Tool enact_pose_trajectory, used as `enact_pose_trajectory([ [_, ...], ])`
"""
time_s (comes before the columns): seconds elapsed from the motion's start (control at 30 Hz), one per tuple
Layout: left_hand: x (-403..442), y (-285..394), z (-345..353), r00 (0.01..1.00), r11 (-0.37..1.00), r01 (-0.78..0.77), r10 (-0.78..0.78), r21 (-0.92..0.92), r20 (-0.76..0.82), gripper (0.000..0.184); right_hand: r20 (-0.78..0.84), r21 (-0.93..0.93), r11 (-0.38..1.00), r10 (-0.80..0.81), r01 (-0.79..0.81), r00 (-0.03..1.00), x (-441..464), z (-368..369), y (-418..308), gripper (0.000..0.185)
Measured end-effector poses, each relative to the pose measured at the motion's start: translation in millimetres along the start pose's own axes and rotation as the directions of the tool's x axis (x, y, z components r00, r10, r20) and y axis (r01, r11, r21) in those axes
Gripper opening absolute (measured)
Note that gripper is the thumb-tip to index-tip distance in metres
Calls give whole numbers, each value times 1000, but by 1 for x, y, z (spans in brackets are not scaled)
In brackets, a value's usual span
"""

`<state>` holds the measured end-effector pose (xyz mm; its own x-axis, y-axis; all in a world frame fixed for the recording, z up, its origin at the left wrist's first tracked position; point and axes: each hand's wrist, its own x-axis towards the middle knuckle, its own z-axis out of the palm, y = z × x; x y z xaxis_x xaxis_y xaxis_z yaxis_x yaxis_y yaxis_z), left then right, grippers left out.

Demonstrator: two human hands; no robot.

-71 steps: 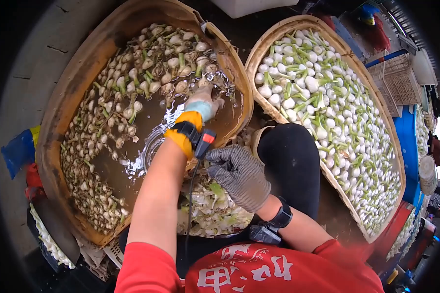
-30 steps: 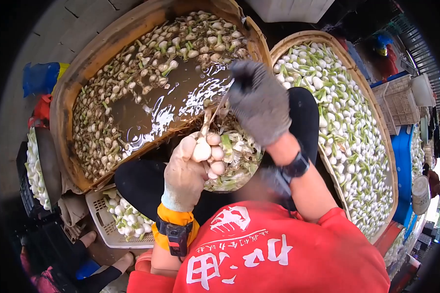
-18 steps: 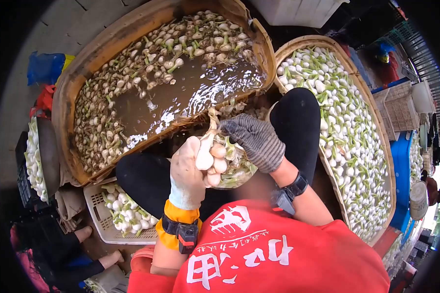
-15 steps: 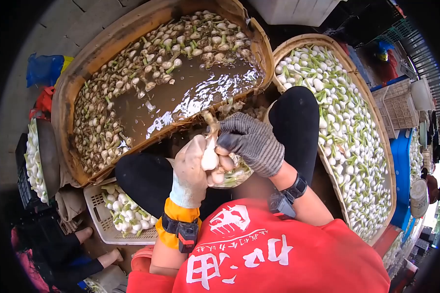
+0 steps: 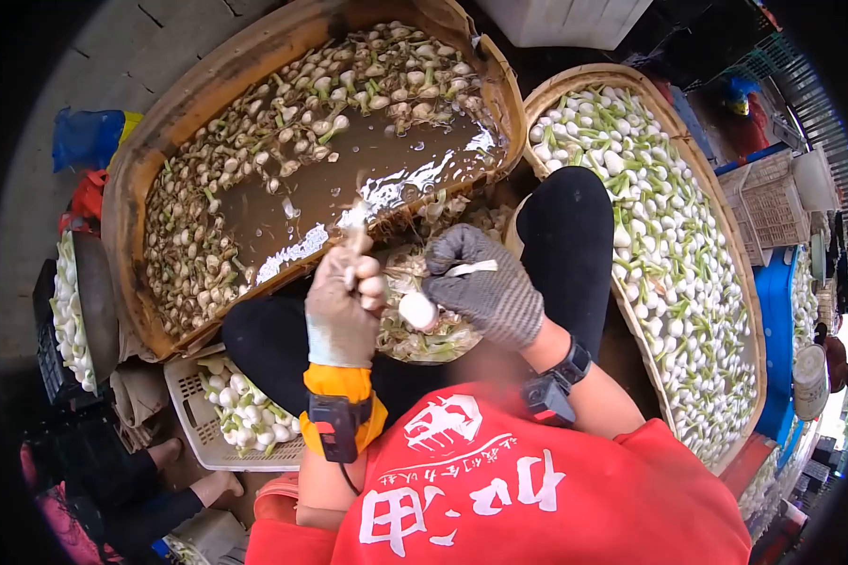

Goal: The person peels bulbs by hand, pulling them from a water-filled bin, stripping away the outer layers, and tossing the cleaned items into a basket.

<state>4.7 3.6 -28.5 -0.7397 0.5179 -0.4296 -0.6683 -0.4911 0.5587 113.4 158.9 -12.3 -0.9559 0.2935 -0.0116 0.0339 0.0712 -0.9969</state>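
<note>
My left hand (image 5: 339,306) wears a soiled white glove with bare fingertips. Its fingers are closed round a blurred, pale brown garlic husk (image 5: 356,231) that sticks up above the fist. To its right, my right hand (image 5: 488,287), in a grey striped glove, is curled with a pale stalk (image 5: 473,268) showing across its fingers. A white garlic bulb (image 5: 417,311) sits at these fingertips; its join to the stalk is hidden. Below both hands, between my knees, lies a heap of peeled husks (image 5: 424,344).
Ahead stands a large tub (image 5: 127,202) of murky water with unpeeled garlic. A long tub (image 5: 645,381) of clean white bulbs is at the right. A white basket (image 5: 193,438) of bulbs is by my left knee. At lower left, another person's feet (image 5: 219,494) show.
My hands have drawn apart from the one garlic they both held. The left moved left and up with the brown husk; the white bulb now sits at the right fingers.
</note>
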Motion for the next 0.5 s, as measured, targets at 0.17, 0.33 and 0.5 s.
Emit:
enact_pose_trajectory([
  [0.17, 36, -5, -25, 992, 107, -106, 86, 989, 97, 33, -287, -99, 995, -6, -23, 958, 2, -22, 21, 22],
  [0.33, 51, -19, -28, 983, 69, -179, 41, 981, 177, 53, -493, -84, 995, 8, -57, 870, 17, -17, 45, 19],
  [0.5, 22, -4, 13, 989, 734, 2, -101, 679, 107, 41, -180, -103, 994, -49, 30, 982, 36, 12, 39, 19],
])
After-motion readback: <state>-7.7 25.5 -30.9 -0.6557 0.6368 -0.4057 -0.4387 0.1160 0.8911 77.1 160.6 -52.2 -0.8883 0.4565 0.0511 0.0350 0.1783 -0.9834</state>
